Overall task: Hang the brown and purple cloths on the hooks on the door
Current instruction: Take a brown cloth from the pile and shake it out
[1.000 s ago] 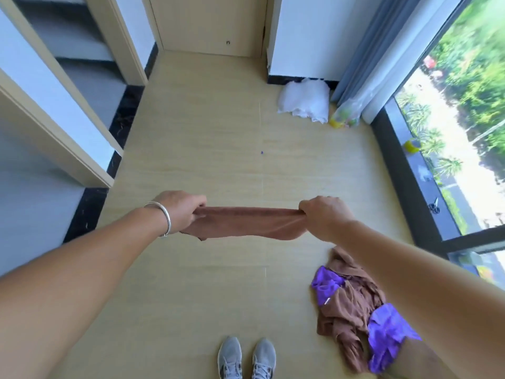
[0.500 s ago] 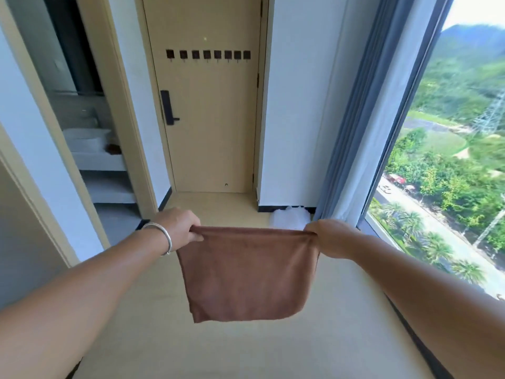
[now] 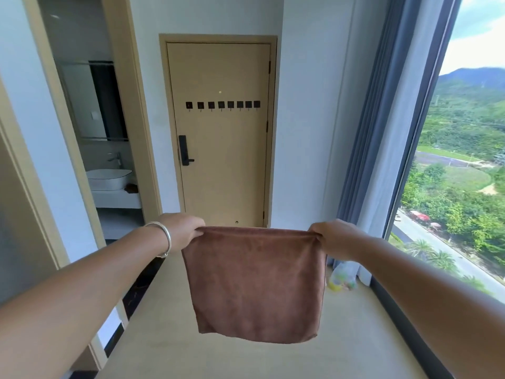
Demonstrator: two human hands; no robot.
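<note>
Brown cloth [image 3: 255, 283]: held in the air, top edge stretched level, body hanging straight down. Left hand [image 3: 182, 231] pinches its top left corner; right hand [image 3: 332, 236] its top right. Door [image 3: 221, 132] beyond; hook row [image 3: 222, 105] bare.

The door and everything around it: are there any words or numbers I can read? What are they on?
None: no words, numbers or signs can be read anywhere.
door: plain, no writing.
hooks: bare dark squares, no labels.
door lock: black, any marks too small to tell.
brown cloth, held by the left hand and right hand: no tag or print showing.
bag on the floor: too blurred to read.
</note>
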